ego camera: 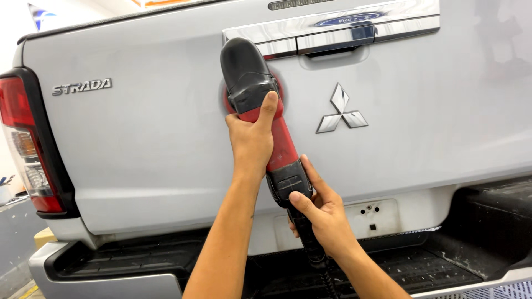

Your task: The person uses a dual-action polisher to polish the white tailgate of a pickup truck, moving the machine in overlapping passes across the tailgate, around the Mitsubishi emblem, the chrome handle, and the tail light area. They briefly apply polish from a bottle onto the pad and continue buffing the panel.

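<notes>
While pressed to tailgate [138, 144], polisher [260, 111] gripped: left hand [250, 138] upper body, right hand [321, 213] rear handle.

Both arms stretched fwd; left hand [250, 138] curled shut, higher up; right hand [321, 213] curled shut, lower.

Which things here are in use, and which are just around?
In use: red and black polisher, left hand on its head, right hand on its rear handle, silver tailgate.
Just around: tail light, chrome handle, rear bumper.
</notes>
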